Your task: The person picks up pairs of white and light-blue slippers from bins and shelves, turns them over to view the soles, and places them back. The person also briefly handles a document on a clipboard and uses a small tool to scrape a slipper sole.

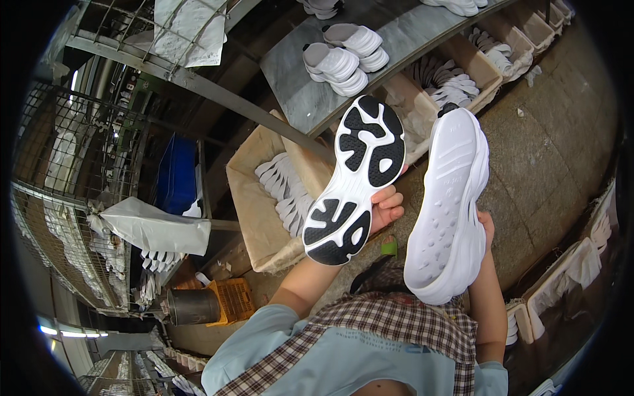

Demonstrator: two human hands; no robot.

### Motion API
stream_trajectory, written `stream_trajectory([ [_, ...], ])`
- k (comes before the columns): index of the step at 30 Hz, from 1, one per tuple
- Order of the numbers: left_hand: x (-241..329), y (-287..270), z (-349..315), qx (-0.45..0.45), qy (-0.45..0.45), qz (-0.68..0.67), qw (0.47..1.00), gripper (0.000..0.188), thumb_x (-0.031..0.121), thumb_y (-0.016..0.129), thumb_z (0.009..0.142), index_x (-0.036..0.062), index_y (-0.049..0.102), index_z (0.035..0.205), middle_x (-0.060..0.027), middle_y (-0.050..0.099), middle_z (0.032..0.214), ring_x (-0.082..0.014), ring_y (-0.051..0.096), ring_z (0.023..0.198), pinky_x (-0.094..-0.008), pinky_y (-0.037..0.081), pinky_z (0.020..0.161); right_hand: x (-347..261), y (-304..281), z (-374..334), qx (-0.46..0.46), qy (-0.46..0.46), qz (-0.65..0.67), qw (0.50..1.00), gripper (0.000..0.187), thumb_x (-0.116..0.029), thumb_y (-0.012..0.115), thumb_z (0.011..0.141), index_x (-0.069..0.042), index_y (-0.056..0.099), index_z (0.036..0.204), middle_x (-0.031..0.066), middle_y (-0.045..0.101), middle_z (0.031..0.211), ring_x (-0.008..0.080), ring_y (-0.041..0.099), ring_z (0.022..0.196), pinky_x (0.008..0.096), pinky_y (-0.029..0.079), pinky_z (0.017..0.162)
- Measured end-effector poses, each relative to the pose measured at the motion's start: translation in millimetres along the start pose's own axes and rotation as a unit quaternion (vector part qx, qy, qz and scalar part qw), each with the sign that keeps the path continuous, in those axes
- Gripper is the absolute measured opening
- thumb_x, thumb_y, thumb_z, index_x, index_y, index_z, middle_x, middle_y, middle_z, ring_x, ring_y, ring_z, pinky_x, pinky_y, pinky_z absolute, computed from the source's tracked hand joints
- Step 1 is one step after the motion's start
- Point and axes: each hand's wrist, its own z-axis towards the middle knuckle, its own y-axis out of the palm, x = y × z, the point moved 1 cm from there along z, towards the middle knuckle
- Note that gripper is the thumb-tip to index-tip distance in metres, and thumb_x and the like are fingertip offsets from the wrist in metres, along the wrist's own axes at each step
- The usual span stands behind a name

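Note:
A shoe sole with black tread pads on white (354, 178) is raised on the left, its tread side facing me. Curled round its right edge, the fingers of my left hand (386, 207) keep hold of it; the rest of that hand is partly behind the sole. To its right stands a second, all-white shoe sole (444, 204), its dimpled inner side showing. My right hand (487, 228) grips this one by its right edge, mostly hidden behind it. The two soles are held upright side by side, a small gap between them.
Ahead, a grey table (297, 79) carries stacks of white soles (343, 56). Lined bins (485, 86) of soles run along its right side. A cloth-lined bin (247, 191) sits left of the soles. Wire racks (59, 171), a blue crate (176, 173) and a yellow crate (232, 300) are farther left.

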Motion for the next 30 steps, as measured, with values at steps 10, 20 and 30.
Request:
stream_trajectory([
  [10,-1,-28,6,0.268,-0.036,0.192,0.943,0.058,0.033,0.050,0.091,0.0075,0.028,0.138,-0.0075,0.053,0.117,-0.0206,0.048,0.111,-0.0398,0.041,0.093,16,31,19,0.061,-0.024,-0.284,0.957,0.074,-0.019,0.052,0.071,0.003,0.027,0.137,0.0192,0.043,0.131,0.0276,0.047,0.117,0.0358,0.040,0.097],
  [20,-15,-17,5,0.242,-0.122,0.253,0.929,0.064,0.030,0.056,0.090,0.0079,0.021,0.139,-0.0117,0.044,0.130,-0.0238,0.048,0.116,-0.0400,0.045,0.093,10,19,13,0.118,0.081,-0.412,0.900,0.083,-0.027,0.062,0.077,0.002,0.017,0.139,0.0167,0.034,0.137,0.0256,0.037,0.124,0.0357,0.030,0.103],
  [30,137,-20,88,0.290,0.270,0.851,0.345,0.084,0.037,0.069,0.075,-0.0059,0.027,0.134,-0.0268,0.031,0.137,-0.0367,0.030,0.128,-0.0424,0.026,0.105,20,-20,18,0.200,0.058,-0.303,0.930,0.066,-0.020,0.056,0.085,-0.002,0.022,0.138,0.0125,0.044,0.129,0.0216,0.050,0.112,0.0350,0.045,0.092],
])
